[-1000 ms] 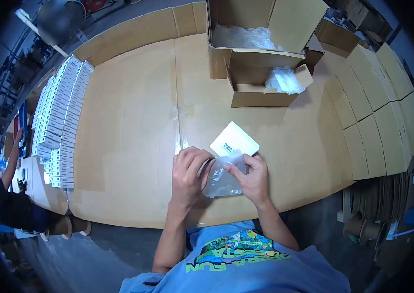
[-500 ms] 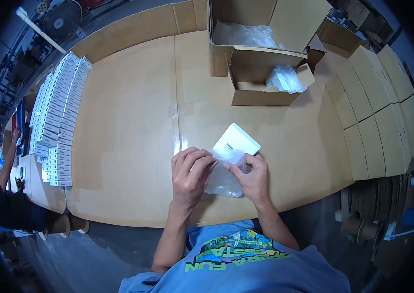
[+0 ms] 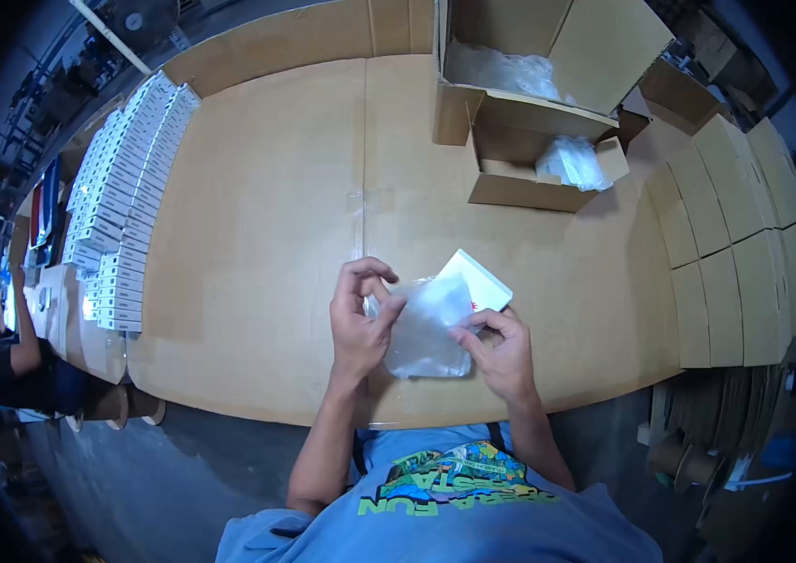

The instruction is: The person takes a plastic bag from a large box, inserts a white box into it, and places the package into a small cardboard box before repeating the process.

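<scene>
- Farthest left of our hands we see a co-worker (image 3: 24, 324), one arm raised, at the side of the worktop (image 3: 257, 225).
- Well to the left of our hands and further off, the small packs (image 3: 121, 206) stand in tall white stacks along the worktop's edge.
- Our left hand (image 3: 362, 324) is at the bag's left side, fingers curled, its thumb over the film; we cannot tell whether it grips the plastic.
- Between our hands, which are apart, we have the clear bag (image 3: 426, 342), its lower part reaching toward us.
- Just beyond the bag and partly behind it is the white box (image 3: 482, 280), tilted cornerwise, a red mark near our right hand; we cannot tell whether that hand supports it.
- Our right hand (image 3: 499, 352) has thumb and finger pinched on the bag's right edge.
- Beyond our right hand stands the big carton (image 3: 451, 117), with clear plastic (image 3: 511, 72) inside.
- Directly in front of it, nearer our hands, the small carton (image 3: 522, 190) holds a clear bundle (image 3: 572, 161).
- Well right of our hands we have brown boxes (image 3: 736, 253) stacked in rows.
</scene>
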Demonstrator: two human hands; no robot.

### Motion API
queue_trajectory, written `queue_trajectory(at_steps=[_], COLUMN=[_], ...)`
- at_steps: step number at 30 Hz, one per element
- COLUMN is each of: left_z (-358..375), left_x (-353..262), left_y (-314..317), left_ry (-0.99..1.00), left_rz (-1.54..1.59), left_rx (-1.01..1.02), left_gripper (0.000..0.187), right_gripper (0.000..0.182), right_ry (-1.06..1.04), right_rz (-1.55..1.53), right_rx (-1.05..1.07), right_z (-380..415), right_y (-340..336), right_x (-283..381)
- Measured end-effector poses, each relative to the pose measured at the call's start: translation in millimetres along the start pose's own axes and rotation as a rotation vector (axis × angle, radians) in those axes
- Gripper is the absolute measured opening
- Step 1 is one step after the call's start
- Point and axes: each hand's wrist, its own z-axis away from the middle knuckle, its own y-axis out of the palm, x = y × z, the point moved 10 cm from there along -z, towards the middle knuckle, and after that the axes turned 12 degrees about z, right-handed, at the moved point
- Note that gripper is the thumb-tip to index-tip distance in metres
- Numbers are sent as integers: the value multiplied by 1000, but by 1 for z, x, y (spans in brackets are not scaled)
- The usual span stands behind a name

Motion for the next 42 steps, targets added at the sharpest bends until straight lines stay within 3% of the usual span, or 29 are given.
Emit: queue_trajectory(at_steps=[3,4,7,8,11,13,16,19,22,25,29,30,33,37,42], left_z=[7,16,37,41,44,41,39,39,40,41,43,44,46,48,46], left_x=[-3,12,29,37,39,37,34,34,36,36,31,32,37,43,42], left_y=[8,4,20,17,29,31,30,30,35,39,45,46,47,45,43], left_ry=[123,11,-288,-307,-351,-322,-304,-316,-333,-335,-326,-334,-346,-373,-407], left_rz=[394,383,397,361,142,127,53,-19,-14,-26,-51,-34,-17,-23,-2], left_rx=[-4,-8,-21,-67,117,102,109,156,182,202,224,222,224,220,191], left_gripper=[80,102,109,103,87,78,74,73,72,71,69,67,63,63,64], right_gripper=[20,20,20,20,20,20,16,36,59,74,64,59,55,51,41], right_ry=[31,36,43,44,29,-7,-70,-162,-371,-421,-485,-550,-571,-471,-481], right_rz=[-145,-201,-218,-207,-111,35,-328,-132,-395,-299,-195,-166,71,142,41], right_rx=[-46,-63,-64,-57,-19,26,-88,-122,-153,-22,195,154,297,512,411], right_z=[3,3,2,2,2,2,-4,-25,-38,-49,-56,-56,-59,-62,-66], right_y=[3,3,4,5,7,7,-14,-53,-76,-78,-64,-64,-51,-24,0], right_x=[-9,-13,-14,-14,-14,-12,-2,21,65,83,98,107,118,131,127])
